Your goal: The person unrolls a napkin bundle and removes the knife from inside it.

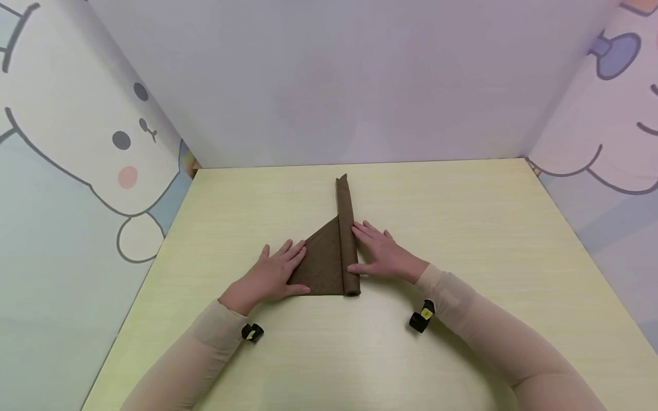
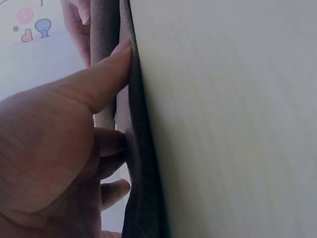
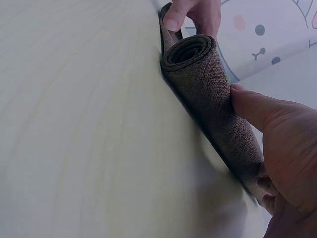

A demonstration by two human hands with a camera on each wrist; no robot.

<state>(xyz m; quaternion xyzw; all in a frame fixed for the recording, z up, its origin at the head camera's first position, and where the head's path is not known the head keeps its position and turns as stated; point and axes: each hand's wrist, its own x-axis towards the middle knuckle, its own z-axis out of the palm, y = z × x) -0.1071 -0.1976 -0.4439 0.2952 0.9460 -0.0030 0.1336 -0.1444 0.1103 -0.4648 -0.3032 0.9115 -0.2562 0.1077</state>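
A brown woven cloth [image 1: 321,265] lies on the table, its left part flat and slanting along the upper edge. Its right side is wound into a narrow roll [image 1: 348,251], whose spiral end shows in the right wrist view. My left hand [image 1: 275,271] rests on the flat part at its left edge, fingers extended and thumb near the front edge. Along the right side of the roll lies my right hand [image 1: 385,254], with its fingertips and thumb touching it. In the right wrist view, the thumb [image 3: 252,104] presses the roll's side; the other fingers are partly hidden.
The pale wood-grain table [image 1: 334,354] extends around the cloth. A plain light wall [image 1: 354,85] stands behind it, with cartoon-printed panels [image 1: 67,142] at the sides. A small black device [image 1: 421,317] sits at the right wrist, another [image 1: 252,332] at the left.
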